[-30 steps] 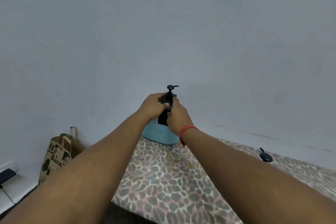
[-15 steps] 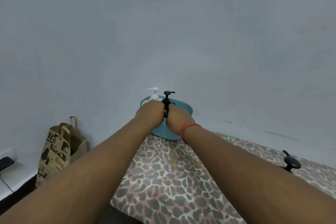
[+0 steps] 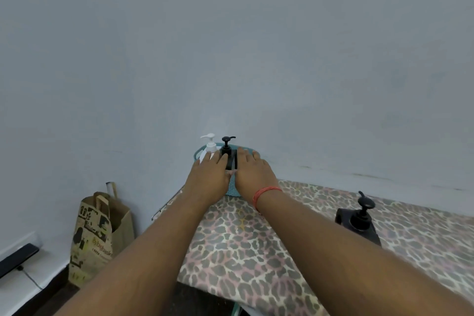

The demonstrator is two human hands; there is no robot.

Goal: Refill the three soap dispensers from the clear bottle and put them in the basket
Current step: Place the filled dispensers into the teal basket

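We see two dispensers standing upright in the teal basket (image 3: 232,188): a white dispenser (image 3: 209,147) and a black dispenser (image 3: 226,149). Our left hand (image 3: 209,177) and right hand (image 3: 254,174) lie flat and released on either side of the black one. A third dispenser (image 3: 359,220), black, stands on the leopard-print cloth (image 3: 256,251), well to the right, nearer our right hand.
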